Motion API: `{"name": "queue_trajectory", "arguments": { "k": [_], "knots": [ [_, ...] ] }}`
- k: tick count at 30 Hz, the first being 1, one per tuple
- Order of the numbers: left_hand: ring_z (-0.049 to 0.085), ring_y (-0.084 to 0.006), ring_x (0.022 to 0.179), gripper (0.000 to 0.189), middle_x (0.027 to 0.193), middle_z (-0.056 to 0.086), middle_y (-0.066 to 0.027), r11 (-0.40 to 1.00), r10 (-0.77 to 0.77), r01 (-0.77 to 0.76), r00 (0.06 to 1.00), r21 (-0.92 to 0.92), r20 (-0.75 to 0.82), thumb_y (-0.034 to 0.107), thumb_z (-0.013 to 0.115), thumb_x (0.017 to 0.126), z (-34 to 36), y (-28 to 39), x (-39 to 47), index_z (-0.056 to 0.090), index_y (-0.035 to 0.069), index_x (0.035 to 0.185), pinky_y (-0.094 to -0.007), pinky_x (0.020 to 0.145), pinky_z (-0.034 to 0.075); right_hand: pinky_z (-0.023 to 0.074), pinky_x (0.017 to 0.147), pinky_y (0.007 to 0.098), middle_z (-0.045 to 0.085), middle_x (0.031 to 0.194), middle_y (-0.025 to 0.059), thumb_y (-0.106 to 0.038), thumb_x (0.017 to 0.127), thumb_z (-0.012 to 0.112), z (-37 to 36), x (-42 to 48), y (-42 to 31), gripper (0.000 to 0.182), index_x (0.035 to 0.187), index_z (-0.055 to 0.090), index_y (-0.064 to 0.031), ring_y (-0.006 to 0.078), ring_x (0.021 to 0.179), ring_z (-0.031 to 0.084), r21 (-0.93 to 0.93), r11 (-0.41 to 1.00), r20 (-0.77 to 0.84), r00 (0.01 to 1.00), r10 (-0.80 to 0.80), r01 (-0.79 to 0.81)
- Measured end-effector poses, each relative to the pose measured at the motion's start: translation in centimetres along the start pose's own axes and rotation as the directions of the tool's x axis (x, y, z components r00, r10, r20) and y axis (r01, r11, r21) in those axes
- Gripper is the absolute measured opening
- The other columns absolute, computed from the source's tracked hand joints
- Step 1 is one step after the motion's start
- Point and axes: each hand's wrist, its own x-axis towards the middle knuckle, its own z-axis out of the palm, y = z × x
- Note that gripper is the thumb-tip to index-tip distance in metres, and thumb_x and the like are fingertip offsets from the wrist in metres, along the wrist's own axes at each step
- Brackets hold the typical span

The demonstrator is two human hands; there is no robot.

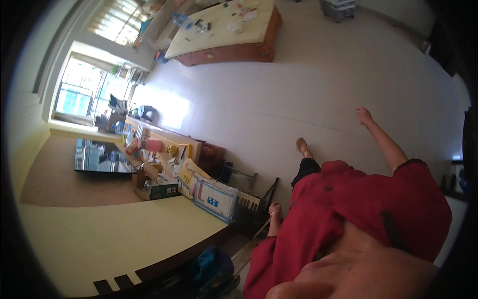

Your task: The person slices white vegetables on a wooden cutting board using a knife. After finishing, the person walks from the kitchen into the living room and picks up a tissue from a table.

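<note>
My left hand hangs low at my side, a thin band around its wrist. Its fingers look curled, and whether anything is inside them is too small to make out. Closest to it are a dark folding frame and a piano-style keyboard. Out to the right, my right hand is held over the pale tiled floor, its fingers loosely bent and nothing visible in them. Below me one foot in a brown shoe shows past my red top.
Left of me, a cabinet top carries a blue-edged board, a cardboard box and a pink container. A television is by the wall. Ahead stands a wooden coffee table with bottles; a grey wheeled bin lies beyond.
</note>
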Motion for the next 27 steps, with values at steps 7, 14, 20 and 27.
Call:
{"name": "queue_trajectory", "arguments": {
  "k": [7,14,20,27],
  "knots": [
    [0.061,-0.0313,0.086,0.030,0.095,0.062,-0.0171,1.000,0.008,-0.007,0.995,-0.007,0.095,0.024,0.051,0.075,-5.6,11.3,14.1,0.064,0.010,0.098,-0.0377,0.077,0.048,0.0484,0.062,0.0393,0.049,0.092,0.0066,-0.014,0.076,0.051,5.1,10.4,-7.2,0.031,0.107,0.048,-0.0098,0.0189,0.077,0.050,-0.053,0.975,0.134,0.966,0.221,-0.215],
    [0.056,-0.0340,0.083,0.025,0.094,0.057,-0.0187,0.937,0.342,-0.350,0.914,0.002,-0.219,0.015,0.052,0.072,-15.5,32.3,29.9,0.061,0.012,0.095,-0.0401,0.077,0.046,0.0497,0.069,0.0481,0.049,0.098,0.0137,-0.015,0.078,0.052,1.2,15.4,-3.5,0.033,0.109,0.046,-0.0056,0.0286,0.090,0.050,0.136,0.777,0.009,0.786,0.619,-0.614],
    [0.055,-0.0321,0.081,0.026,0.093,0.053,-0.0181,0.894,0.413,-0.440,0.882,-0.085,-0.226,0.009,0.052,0.072,-20.5,47.9,36.5,0.060,0.010,0.096,-0.0387,0.075,0.046,0.0522,0.061,0.0457,0.046,0.105,0.0207,-0.021,0.080,0.054,-0.4,25.2,-7.1,0.045,0.118,0.040,-0.0018,0.0335,0.092,0.052,0.032,0.535,-0.021,0.535,0.845,-0.844],
    [0.057,-0.0344,0.084,0.028,0.091,0.061,-0.0200,0.999,0.046,-0.046,0.999,-0.023,0.005,0.013,0.054,0.070,-19.7,47.1,44.9,0.061,0.009,0.098,-0.0407,0.077,0.046,0.0503,0.066,0.0456,0.050,0.104,0.0196,-0.018,0.078,0.055,0.4,49.0,-15.7,0.039,0.111,0.045,-0.0001,0.0314,0.092,0.053,0.021,0.757,0.068,0.756,0.650,-0.653]
  ]
}}
